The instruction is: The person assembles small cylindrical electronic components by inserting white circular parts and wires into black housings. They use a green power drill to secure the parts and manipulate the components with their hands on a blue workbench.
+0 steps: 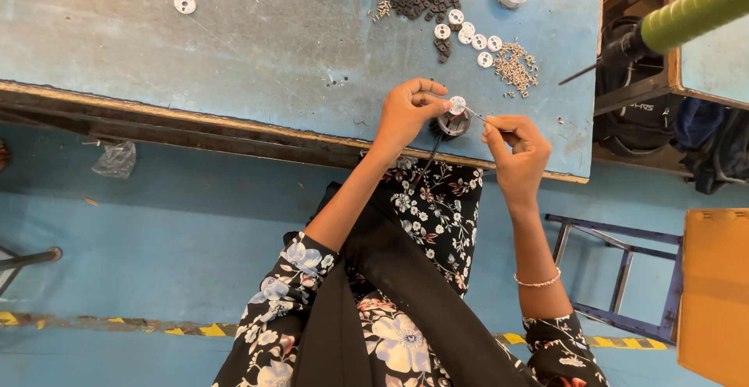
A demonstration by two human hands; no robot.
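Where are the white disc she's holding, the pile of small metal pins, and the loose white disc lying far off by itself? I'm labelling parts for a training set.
Held white disc [457, 104], head view, on its flat face.
Metal pin pile [516, 66], head view, on the pile's middle.
Lone white disc [185, 4], head view, on its centre.

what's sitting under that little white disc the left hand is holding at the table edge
Under the small round white disc sits a dark round fixture at the edge of the blue table. The left hand steadies it. Whatever lies between disc and fixture is covered.
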